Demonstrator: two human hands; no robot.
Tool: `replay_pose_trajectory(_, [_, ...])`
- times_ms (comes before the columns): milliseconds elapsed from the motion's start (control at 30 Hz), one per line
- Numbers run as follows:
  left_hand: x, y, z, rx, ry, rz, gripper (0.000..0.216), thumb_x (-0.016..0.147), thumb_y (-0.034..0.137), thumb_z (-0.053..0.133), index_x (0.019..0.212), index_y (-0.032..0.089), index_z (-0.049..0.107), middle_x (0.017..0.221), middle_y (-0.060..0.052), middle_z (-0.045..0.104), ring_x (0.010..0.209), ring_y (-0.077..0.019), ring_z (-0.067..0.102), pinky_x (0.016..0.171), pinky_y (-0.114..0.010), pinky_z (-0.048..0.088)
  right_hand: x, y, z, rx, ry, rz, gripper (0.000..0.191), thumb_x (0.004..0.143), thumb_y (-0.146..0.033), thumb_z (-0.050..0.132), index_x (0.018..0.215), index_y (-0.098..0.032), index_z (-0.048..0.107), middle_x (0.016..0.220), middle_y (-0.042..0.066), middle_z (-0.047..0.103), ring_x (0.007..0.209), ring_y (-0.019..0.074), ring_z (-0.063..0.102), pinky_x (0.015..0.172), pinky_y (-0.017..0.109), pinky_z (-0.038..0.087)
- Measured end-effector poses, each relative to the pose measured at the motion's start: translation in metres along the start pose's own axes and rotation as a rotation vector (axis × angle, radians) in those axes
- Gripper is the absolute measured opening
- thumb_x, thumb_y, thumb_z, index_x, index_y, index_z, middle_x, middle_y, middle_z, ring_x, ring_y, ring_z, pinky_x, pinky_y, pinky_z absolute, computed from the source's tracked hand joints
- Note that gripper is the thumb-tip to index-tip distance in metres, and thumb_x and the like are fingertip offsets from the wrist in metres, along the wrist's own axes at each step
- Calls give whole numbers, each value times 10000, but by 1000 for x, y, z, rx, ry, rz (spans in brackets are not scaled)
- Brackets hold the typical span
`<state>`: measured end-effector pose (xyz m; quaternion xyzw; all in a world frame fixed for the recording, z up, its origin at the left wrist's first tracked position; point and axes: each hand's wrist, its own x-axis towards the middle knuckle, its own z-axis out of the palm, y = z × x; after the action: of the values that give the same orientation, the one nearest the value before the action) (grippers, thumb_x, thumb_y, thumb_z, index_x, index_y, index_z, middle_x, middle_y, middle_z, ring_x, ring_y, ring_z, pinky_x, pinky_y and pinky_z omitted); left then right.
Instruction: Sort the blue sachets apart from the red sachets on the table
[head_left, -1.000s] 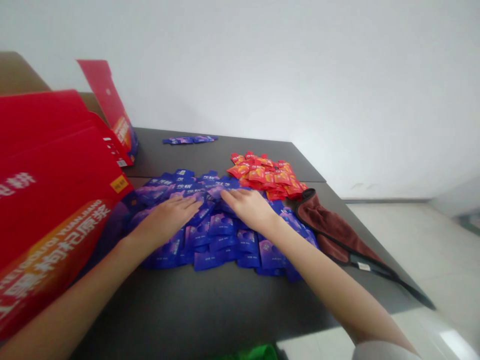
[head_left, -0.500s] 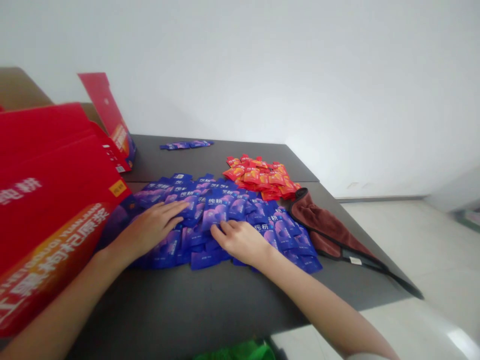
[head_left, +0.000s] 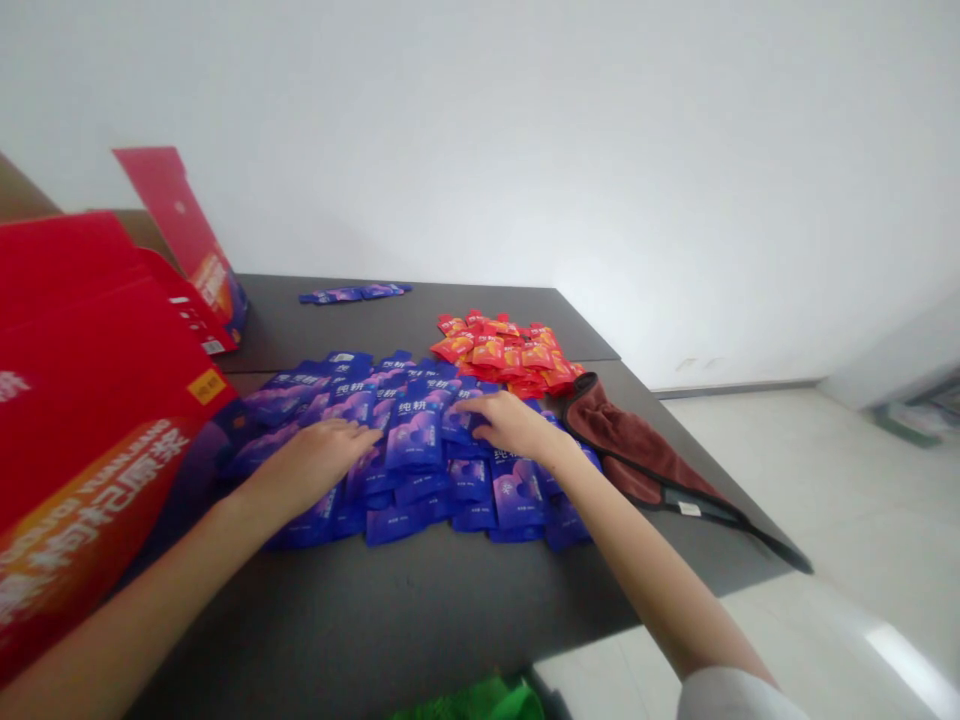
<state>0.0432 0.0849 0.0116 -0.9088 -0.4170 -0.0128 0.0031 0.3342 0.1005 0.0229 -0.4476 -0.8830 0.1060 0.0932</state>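
A wide pile of blue-purple foil pouches with white lettering covers the middle of the dark table, many overlapping. My left hand lies over the left part of the pile, fingers stretched out on the pouches. On the right part, my right hand reaches over the pile, its thumb and index finger apart above a pouch. Nothing shows as lifted in either hand. Just behind my right hand lies a heap of red-orange pouches.
A big red printed box stands open at the left, with a red flap upright behind it. A brown cloth with black edging lies right of the pile. Several blue pouches lie far back. Something green shows below the table's front edge.
My right hand has moved up and right, off the central pouch to pouches farther back. My left hand stays over the left side. The whole view has shifted slightly.
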Motion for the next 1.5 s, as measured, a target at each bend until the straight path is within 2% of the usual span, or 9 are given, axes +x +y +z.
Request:
replay_pose_trajectory(367, [1,-16,15,-70,165,-4,461,941,378,344,1222,146,626,1175,-124,661,1072,-315,614,963,-495,482,-8,3,8,-264,-22,112,375,931,-148,479,1296,-172,558,1037,124,699,971,233,655,846,304,449])
replay_pose_trajectory(600, [-2,-15,17,-125,189,4,577,975,493,222,1110,173,684,1092,-107,694,1024,-301,635,933,-485,506,-32,-15,5,-345,-78,55,287,914,-67,423,1120,-129,614,856,109,697,816,220,664,716,286,446])
replay_pose_trajectory(800, [9,-3,-2,-161,266,-28,715,948,667,194,1328,167,535,1356,-101,555,1283,-256,487,1125,-448,355,-56,-7,-3,-181,135,23,212,944,-270,547,1096,-170,657,1101,111,688,1020,235,650,873,339,484])
replay_pose_trajectory(900, [20,18,-4,-136,197,14,733,924,695,293,1443,187,388,1434,-108,477,1318,-252,458,1117,-431,364,-49,-5,-9,-79,222,30,429,822,-423,707,1156,-161,650,1249,148,632,1180,273,580,995,400,446])
replay_pose_trajectory(1033, [27,38,8,-103,102,38,663,909,626,464,1406,188,454,1411,-133,494,1298,-303,477,1095,-471,383,-34,-23,-1,-64,103,-17,772,686,-536,775,1300,-127,551,1220,182,634,1155,313,589,968,434,471])
replay_pose_trajectory(1133, [26,38,15,-96,76,57,610,933,559,469,1403,169,461,1432,-138,464,1332,-303,439,1123,-476,350,-31,-37,9,-158,19,-61,598,801,-412,728,1280,-101,552,1153,183,644,1100,304,612,915,419,501])
replay_pose_trajectory(1267, [15,29,17,-110,54,101,559,971,525,387,1424,200,432,1448,-103,454,1329,-257,449,1110,-424,381,-41,-39,5,-150,88,-147,330,912,-189,582,1231,-103,573,1146,151,648,1112,240,609,972,370,480])
replay_pose_trajectory(1400, [-4,25,16,-73,44,118,468,1004,424,307,1430,270,424,1449,-92,458,1208,-258,567,1004,-420,485,-60,-37,-9,-127,215,-119,265,958,-178,482,1196,-150,593,1135,126,669,1039,215,646,923,359,515])
replay_pose_trajectory(1500, [-14,27,16,-10,30,109,539,945,462,483,1450,299,386,1432,-105,477,1175,-293,586,968,-441,509,-73,-39,-11,-141,285,-147,280,962,-144,433,1184,-136,604,1151,147,669,1032,224,655,897,366,539])
